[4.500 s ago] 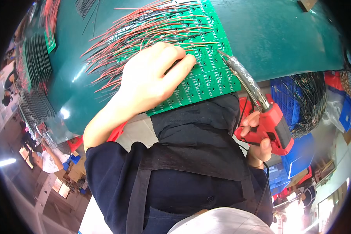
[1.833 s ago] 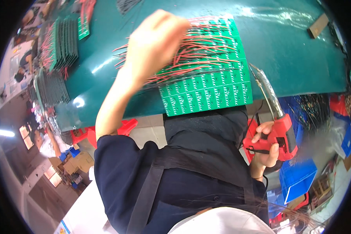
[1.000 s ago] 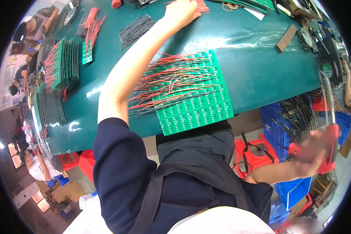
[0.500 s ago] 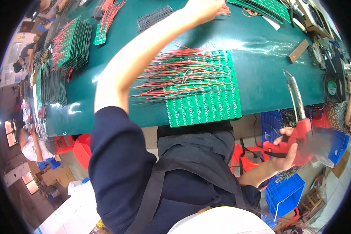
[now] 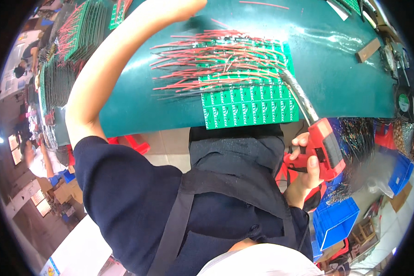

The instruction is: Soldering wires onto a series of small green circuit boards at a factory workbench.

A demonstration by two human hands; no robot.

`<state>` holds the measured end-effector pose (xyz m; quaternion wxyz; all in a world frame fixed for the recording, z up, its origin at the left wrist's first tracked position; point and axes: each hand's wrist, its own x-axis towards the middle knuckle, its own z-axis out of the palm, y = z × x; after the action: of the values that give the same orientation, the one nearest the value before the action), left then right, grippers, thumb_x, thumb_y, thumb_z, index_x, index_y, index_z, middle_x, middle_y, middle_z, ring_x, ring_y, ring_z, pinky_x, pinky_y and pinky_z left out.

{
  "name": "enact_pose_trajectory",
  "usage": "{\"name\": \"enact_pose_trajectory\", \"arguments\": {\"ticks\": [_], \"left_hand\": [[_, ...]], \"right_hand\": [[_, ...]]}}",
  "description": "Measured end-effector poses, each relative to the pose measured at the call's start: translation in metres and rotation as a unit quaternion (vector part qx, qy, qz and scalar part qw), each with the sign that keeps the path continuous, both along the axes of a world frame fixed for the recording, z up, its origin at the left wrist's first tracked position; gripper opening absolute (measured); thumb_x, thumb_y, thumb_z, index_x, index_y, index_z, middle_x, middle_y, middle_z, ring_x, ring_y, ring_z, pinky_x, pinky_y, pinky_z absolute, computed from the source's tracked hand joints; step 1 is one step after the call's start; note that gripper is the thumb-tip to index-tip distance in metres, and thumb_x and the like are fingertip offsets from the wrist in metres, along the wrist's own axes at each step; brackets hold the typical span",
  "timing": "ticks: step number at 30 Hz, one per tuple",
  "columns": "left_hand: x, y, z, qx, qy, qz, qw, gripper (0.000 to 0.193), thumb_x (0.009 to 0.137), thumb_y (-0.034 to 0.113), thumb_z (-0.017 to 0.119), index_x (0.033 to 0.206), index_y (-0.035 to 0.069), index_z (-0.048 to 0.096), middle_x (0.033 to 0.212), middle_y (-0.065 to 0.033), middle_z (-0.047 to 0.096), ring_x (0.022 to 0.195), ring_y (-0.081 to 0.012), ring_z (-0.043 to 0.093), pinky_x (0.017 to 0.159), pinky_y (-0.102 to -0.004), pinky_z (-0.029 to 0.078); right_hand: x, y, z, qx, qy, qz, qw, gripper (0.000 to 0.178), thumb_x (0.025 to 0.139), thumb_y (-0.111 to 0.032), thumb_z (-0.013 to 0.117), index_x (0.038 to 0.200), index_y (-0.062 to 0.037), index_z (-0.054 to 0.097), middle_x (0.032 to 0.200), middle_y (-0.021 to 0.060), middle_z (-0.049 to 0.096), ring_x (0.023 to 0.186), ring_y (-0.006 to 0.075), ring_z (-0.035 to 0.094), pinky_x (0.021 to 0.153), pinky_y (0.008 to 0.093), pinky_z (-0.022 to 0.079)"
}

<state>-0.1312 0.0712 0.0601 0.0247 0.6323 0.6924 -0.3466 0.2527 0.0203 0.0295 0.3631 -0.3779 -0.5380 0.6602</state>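
Note:
My right hand (image 5: 308,177) grips a red and black soldering gun (image 5: 325,147), the fingers wrapped round its handle. The gun's long metal barrel slants up to the left, and its tip is over the right side of a green circuit board panel (image 5: 250,110). Rows of red and black wires (image 5: 216,60) lie across this panel and stick out past its left side. At the top edge, beyond the wires, my left hand (image 5: 191,5) is partly cut off. Its fingers cannot be made out.
Stacked green boards with red wires (image 5: 78,34) stand at the far left of the green table (image 5: 340,87). A single red wire (image 5: 264,4) lies at the back. A brown block (image 5: 368,49) sits at right. Blue crates (image 5: 336,223) are at the lower right.
The soldering gun has swung left from beside the panel to over its right part. My left hand has moved left along the far side, and the view has shifted.

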Motion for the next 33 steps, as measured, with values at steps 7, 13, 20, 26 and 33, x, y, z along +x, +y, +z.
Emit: {"name": "enact_pose_trajectory", "arguments": {"ticks": [7, 13, 20, 26, 33], "left_hand": [[0.047, -0.124, -0.007, 0.214, -0.362, -0.118, 0.900, 0.027, 0.074, 0.007, 0.067, 0.100, 0.008, 0.063, 0.092, -0.0075, 0.061, 0.084, -0.0275, 0.061, 0.069, -0.0354, 0.051], [0.072, -0.186, -0.043, 0.308, -0.397, -0.097, 0.859, 0.034, 0.076, 0.007, 0.064, 0.110, 0.010, 0.065, 0.087, -0.0044, 0.062, 0.076, -0.0197, 0.061, 0.061, -0.0299, 0.051], [0.057, -0.196, -0.065, 0.324, -0.378, -0.140, 0.856, 0.035, 0.077, 0.008, 0.064, 0.111, 0.011, 0.064, 0.086, -0.0044, 0.062, 0.073, -0.0198, 0.062, 0.058, -0.0296, 0.052], [0.053, -0.198, -0.067, 0.334, -0.387, -0.146, 0.847, 0.037, 0.077, 0.008, 0.064, 0.113, 0.011, 0.064, 0.085, -0.0039, 0.061, 0.072, -0.0190, 0.062, 0.057, -0.0294, 0.052], [0.049, -0.197, -0.068, 0.326, -0.386, -0.154, 0.849, 0.031, 0.073, 0.005, 0.069, 0.104, 0.007, 0.068, 0.082, -0.0044, 0.065, 0.067, -0.0183, 0.063, 0.057, -0.0281, 0.053]], "right_hand": [[0.011, -0.017, -0.017, -0.164, 0.036, 0.097, 0.981, 0.055, 0.079, -0.042, 0.068, 0.108, 0.0046, 0.060, 0.100, 0.0173, 0.063, 0.084, 0.0223, 0.064, 0.066, 0.0308, 0.054], [0.006, -0.034, -0.040, -0.215, 0.066, 0.185, 0.957, 0.065, 0.083, -0.038, 0.067, 0.128, 0.0037, 0.046, 0.105, 0.0158, 0.061, 0.095, 0.0246, 0.063, 0.070, 0.0349, 0.056], [-0.023, -0.050, -0.043, -0.196, 0.033, 0.164, 0.966, 0.052, 0.085, -0.037, 0.062, 0.108, 0.0089, 0.054, 0.096, 0.0180, 0.057, 0.089, 0.0254, 0.060, 0.060, 0.0323, 0.056], [-0.025, -0.053, -0.049, -0.183, 0.052, 0.199, 0.962, 0.059, 0.085, -0.020, 0.065, 0.129, 0.0105, 0.041, 0.094, 0.0167, 0.063, 0.077, 0.0206, 0.065, 0.061, 0.0292, 0.056], [-0.026, -0.057, -0.051, -0.186, 0.030, 0.204, 0.961, 0.061, 0.084, -0.021, 0.066, 0.130, 0.0103, 0.041, 0.094, 0.0164, 0.064, 0.074, 0.0188, 0.065, 0.059, 0.0276, 0.055]]}}
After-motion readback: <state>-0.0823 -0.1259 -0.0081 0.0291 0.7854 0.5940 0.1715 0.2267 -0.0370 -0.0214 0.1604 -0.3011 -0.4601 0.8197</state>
